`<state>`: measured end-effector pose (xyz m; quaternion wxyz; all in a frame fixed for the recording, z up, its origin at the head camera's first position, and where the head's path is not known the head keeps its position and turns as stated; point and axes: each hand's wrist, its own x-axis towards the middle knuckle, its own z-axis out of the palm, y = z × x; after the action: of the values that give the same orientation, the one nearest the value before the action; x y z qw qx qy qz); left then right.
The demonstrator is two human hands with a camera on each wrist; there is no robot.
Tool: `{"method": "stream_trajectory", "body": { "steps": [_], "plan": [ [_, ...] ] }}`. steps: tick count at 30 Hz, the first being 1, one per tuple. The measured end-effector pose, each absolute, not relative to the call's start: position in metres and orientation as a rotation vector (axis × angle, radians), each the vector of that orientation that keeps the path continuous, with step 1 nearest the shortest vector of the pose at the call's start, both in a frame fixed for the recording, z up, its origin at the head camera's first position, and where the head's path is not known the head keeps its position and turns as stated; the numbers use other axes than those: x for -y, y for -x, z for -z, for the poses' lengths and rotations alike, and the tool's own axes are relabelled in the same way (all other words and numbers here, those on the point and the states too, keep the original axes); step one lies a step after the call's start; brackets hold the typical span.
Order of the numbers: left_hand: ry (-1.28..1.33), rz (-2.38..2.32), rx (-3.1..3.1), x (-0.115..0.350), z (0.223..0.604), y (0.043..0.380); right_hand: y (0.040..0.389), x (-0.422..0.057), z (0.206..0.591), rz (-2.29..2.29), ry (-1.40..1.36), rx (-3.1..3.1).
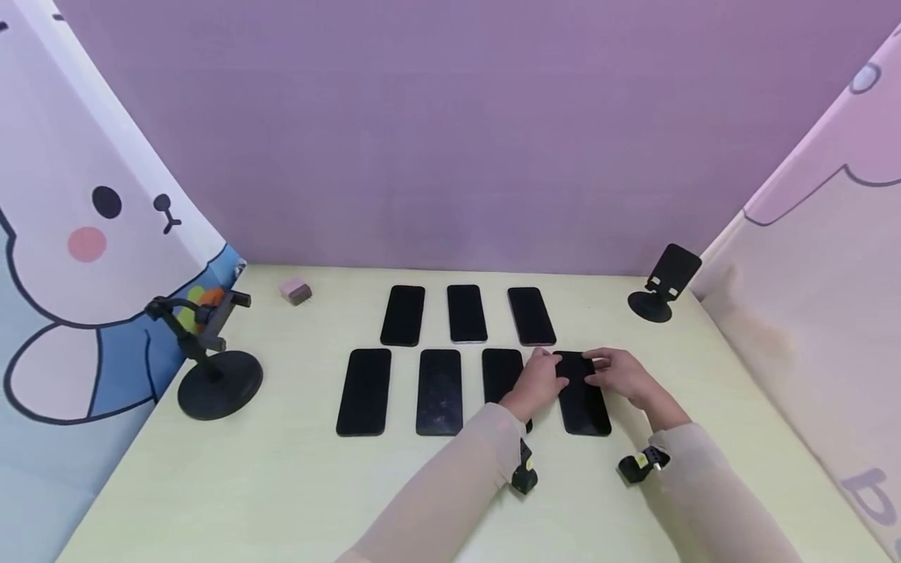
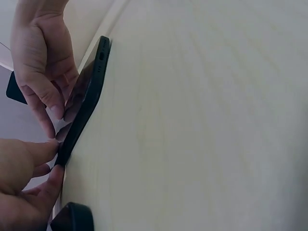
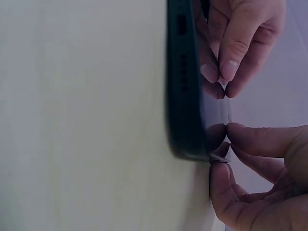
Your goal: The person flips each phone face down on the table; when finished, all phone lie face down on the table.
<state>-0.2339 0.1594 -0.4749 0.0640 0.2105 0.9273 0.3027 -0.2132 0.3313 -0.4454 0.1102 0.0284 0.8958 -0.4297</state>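
Note:
A black smartphone (image 1: 583,403) lies flat on the table, screen up, at the right end of the front row. My left hand (image 1: 538,383) pinches its upper left corner, thumb over the glass. At the upper right corner my right hand (image 1: 622,377) does likewise, thumb on the screen and fingers at the edge. In the right wrist view a thin sliver (image 3: 220,158) shows by the phone's corner, between the right fingertips; whether it is film or part of the phone I cannot tell. The left forearm partly covers a neighbouring phone (image 1: 501,371).
Several more black phones lie in two rows, among them one at front left (image 1: 363,391) and one at back right (image 1: 532,317). A black round-based stand (image 1: 220,385) is at left, a small phone holder (image 1: 665,281) at back right, and a pink-grey block (image 1: 296,291) at back left.

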Motion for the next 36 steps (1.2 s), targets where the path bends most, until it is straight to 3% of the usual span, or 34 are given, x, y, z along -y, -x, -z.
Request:
{"method": "stream_trajectory", "body": {
  "steps": [11, 24, 30, 36],
  "plan": [
    [-0.629, -0.885, -2.813, -0.165, 0.473, 0.229, 0.211, -0.342, 0.44, 1.491, -0.113, -2.507],
    [-0.674, -1.098, -2.773, -0.169, 0.473, 0.221, 0.205, -0.346, 0.423, 1.679, 0.067, -2.463],
    [-0.693, -1.388, -2.71, -0.171, 0.475, 0.22, 0.206, -0.34, 0.421, 1.818, 0.08, -2.361],
    [-0.523, -1.822, -2.424, -0.174, 0.48, 0.222, 0.208, -0.338, 0.425, 1.885, 0.1, -2.272]
  ]
}}
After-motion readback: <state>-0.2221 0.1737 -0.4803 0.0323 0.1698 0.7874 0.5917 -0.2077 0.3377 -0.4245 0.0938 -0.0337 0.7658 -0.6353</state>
